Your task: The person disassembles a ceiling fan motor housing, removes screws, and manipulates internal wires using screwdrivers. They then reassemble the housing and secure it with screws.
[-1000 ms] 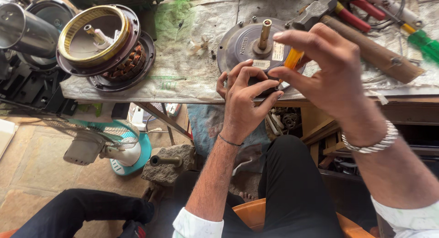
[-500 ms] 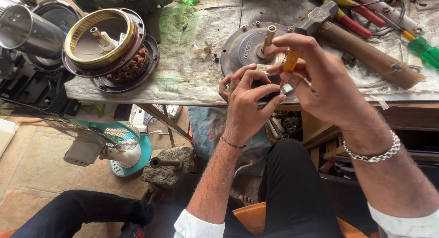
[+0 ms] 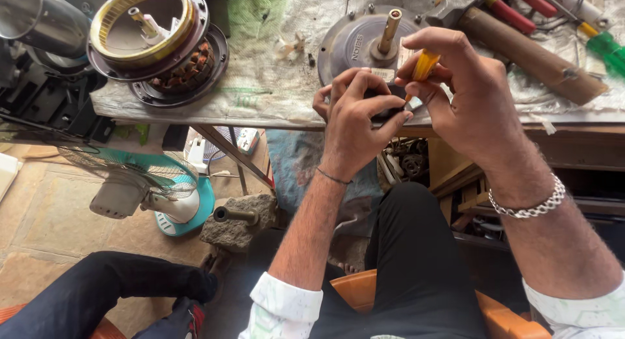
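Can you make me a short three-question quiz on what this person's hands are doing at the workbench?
1. True or false: the right hand holds a yellow-handled screwdriver.
2. What does the left hand grip: (a) a small dark part, (b) a hammer, (c) a cup?
3. Which round grey thing with an upright shaft lies on the bench just behind the hands?

Key:
1. True.
2. (a): the small dark part sits between its fingers, the tool's tip against it.
3. The motor cover.
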